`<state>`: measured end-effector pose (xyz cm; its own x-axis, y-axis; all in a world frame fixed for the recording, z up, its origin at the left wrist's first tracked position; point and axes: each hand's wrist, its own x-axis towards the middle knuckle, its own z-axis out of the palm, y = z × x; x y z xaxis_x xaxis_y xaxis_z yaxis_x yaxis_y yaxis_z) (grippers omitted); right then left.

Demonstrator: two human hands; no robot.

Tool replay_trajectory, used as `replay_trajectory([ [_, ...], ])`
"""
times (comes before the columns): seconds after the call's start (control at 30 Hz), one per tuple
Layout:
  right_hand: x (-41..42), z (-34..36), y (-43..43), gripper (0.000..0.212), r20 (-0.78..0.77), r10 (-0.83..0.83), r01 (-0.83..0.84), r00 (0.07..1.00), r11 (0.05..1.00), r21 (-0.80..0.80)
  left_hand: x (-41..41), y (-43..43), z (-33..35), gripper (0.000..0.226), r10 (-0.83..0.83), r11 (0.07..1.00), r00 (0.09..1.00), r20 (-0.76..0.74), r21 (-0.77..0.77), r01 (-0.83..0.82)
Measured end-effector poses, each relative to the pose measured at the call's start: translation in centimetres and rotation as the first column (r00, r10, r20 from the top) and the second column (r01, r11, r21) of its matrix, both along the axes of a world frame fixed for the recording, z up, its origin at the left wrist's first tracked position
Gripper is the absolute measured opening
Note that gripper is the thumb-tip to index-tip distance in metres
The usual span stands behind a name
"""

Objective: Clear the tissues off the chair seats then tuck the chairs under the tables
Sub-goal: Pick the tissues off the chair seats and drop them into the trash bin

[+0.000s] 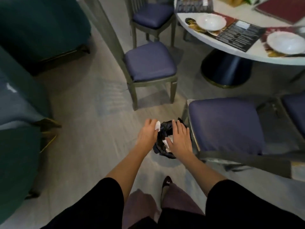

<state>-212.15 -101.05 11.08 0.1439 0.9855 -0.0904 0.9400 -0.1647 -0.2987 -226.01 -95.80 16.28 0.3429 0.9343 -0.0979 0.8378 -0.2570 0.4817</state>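
Head view, looking down at a person's two bare forearms reaching forward over a pale wood-look floor. Both hands meet at a small bin lined with a black bag, standing on the floor in the lower centre of the frame. The left hand is curled around a crumpled white tissue, which pokes out past the fingers just above the bag's rim. The right hand lies flat with fingers spread over the bag's opening, and more white tissue shows beneath its thumb, inside the bag.

Just to the right of the bin stands a chair with a purple seat, its seat bare, its grey frame touching or nearly touching the bag; which one cannot be told. A second purple chair stands in the upper centre, pulled out from the table, its seat also bare. A third purple chair sits behind it at the top of the frame.

A round white table on a dark pedestal fills the upper right, carrying two white plates and printed menus. Dark green upholstered seating lines the left edge. Black sleeves and one dark shoe show at the bottom.
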Motion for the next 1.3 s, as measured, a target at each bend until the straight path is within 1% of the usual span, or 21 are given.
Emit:
replay_trajectory([
  [0.13,1.2,-2.4,-0.5,0.074,0.009,-0.160,0.160,0.987,0.987,-0.034,1.1,2.8,-2.4,0.031,-0.184,0.981,0.981,-0.063,-0.067,0.179],
  [0.23,1.3,-5.3,-1.1,0.075,0.003,-0.273,0.272,0.962,0.961,-0.052,1.9,5.1,-6.0,0.036,-0.291,0.955,0.952,-0.098,-0.085,0.283],
  [0.3,1.3,-7.9,-1.7,0.073,-0.003,-0.311,0.311,0.950,0.949,-0.061,2.2,6.5,-9.2,0.038,-0.343,0.939,0.931,-0.127,-0.083,0.335],
  [0.4,1.1,-12.3,-2.7,0.073,-0.039,-0.333,0.324,0.942,0.934,-0.148,2.7,7.6,-14.1,0.036,-0.398,0.914,0.909,-0.120,-0.141,0.381],
  [0.47,0.8,-15.5,-2.9,0.073,-0.075,-0.340,0.323,0.937,0.929,-0.179,2.9,8.0,-17.7,0.032,-0.412,0.903,0.904,-0.114,-0.182,0.389],
  [0.6,0.5,-23.1,-2.2,0.075,-0.117,-0.321,0.290,0.940,0.931,-0.222,3.6,8.6,-26.0,0.035,-0.362,0.915,0.929,-0.081,-0.221,0.337],
  [0.77,0.6,-33.9,-1.8,0.074,-0.056,-0.274,0.248,0.960,0.928,-0.279,4.2,8.9,-36.2,0.034,-0.357,0.921,0.932,-0.053,-0.185,0.343],
  [0.87,0.7,-39.2,-1.6,0.070,0.002,-0.204,0.194,0.979,0.930,-0.312,4.2,8.9,-41.2,0.034,-0.388,0.914,0.920,-0.058,-0.155,0.375],
  [0.97,0.8,-43.2,-1.1,0.056,0.028,-0.179,0.180,0.983,0.948,-0.263,4.2,9.1,-45.0,0.032,-0.413,0.907,0.908,-0.077,-0.129,0.402],
  [1.07,0.4,-45.3,-0.6,0.041,0.113,-0.230,0.245,0.967,0.958,-0.148,4.1,9.4,-47.7,0.034,-0.454,0.888,0.886,-0.097,-0.126,0.442],
  [1.13,-0.3,-45.8,-0.2,0.040,0.116,-0.278,0.290,0.953,0.952,-0.097,4.1,9.5,-48.7,0.037,-0.481,0.874,0.869,-0.114,-0.135,0.466],
  [1.2,-1.3,-45.8,0.3,0.038,0.100,-0.310,0.317,0.945,0.946,-0.063,4.2,9.6,-49.3,0.041,-0.503,0.864,0.848,-0.168,-0.132,0.486],
  [1.3,-2.8,-46.0,1.3,0.035,0.096,-0.351,0.359,0.932,0.928,-0.096,4.2,9.9,-49.8,0.042,-0.532,0.846,0.804,-0.265,-0.117,0.521],
])
